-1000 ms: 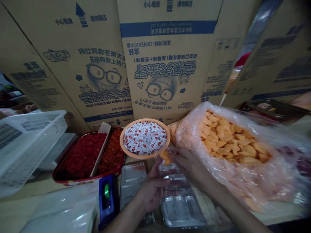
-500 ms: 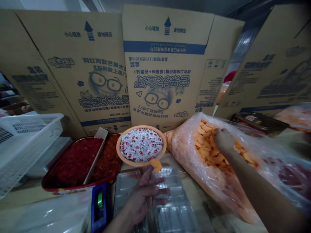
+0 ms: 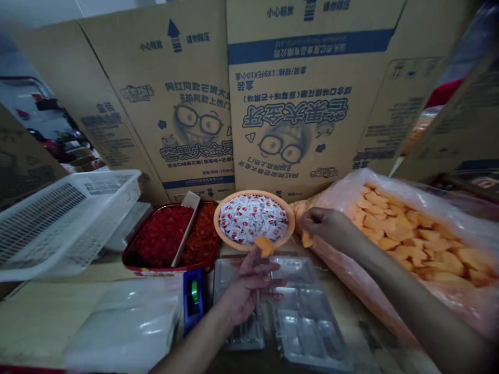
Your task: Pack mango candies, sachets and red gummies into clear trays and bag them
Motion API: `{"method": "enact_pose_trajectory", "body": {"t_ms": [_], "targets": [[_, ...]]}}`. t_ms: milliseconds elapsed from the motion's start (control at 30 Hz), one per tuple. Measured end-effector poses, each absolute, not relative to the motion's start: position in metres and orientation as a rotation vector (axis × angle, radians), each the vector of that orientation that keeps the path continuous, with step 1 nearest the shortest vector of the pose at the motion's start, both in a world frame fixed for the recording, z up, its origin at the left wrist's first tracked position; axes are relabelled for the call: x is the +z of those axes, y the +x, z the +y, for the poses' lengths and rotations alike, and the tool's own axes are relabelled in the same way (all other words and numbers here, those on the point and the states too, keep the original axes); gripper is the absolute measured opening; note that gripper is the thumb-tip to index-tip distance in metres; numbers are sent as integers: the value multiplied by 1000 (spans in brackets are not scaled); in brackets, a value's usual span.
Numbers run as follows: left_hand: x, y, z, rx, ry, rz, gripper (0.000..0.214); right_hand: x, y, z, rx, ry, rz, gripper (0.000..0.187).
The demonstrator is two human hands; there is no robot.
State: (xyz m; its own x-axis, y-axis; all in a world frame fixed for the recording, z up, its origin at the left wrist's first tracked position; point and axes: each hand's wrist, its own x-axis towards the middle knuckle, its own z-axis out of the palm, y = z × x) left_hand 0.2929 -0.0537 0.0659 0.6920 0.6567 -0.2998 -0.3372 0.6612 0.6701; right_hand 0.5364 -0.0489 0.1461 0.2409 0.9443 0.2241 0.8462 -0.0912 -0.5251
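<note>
My left hand (image 3: 249,288) is turned palm up over clear plastic trays (image 3: 307,317), its lower fingers stretched out. At its fingertips it holds an orange candy piece (image 3: 265,246), close to the near rim of a peach-coloured basket (image 3: 216,228) full of small white wrapped packets (image 3: 253,218). Just right of that basket, my right hand (image 3: 323,224) pinches another orange candy piece (image 3: 307,239). Beside and beneath the right forearm, a clear plastic bag (image 3: 374,306) lies open, filled with many loose orange pieces (image 3: 405,228).
Left of the basket stands a red-rimmed tin (image 3: 134,267) of red and orange-brown bits, split by a divider (image 3: 186,228). A blue tape dispenser (image 3: 191,317), plastic bags (image 3: 128,317) and a white crate (image 3: 70,223) lie farther left. Cardboard boxes (image 3: 296,67) wall off the back.
My right hand has come out of the bag leftward with an orange candy piece. My left hand still holds its piece. The camera view has shifted left and down.
</note>
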Motion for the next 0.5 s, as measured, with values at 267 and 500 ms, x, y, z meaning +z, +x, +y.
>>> {"method": "enact_pose_trajectory", "body": {"t_ms": [267, 500], "targets": [[61, 273, -53, 656, 601, 518, 77, 129, 456, -14, 163, -2130, -1998, 29], [53, 249, -41, 690, 559, 551, 77, 102, 456, -10, 407, -1827, -2026, 16]]}}
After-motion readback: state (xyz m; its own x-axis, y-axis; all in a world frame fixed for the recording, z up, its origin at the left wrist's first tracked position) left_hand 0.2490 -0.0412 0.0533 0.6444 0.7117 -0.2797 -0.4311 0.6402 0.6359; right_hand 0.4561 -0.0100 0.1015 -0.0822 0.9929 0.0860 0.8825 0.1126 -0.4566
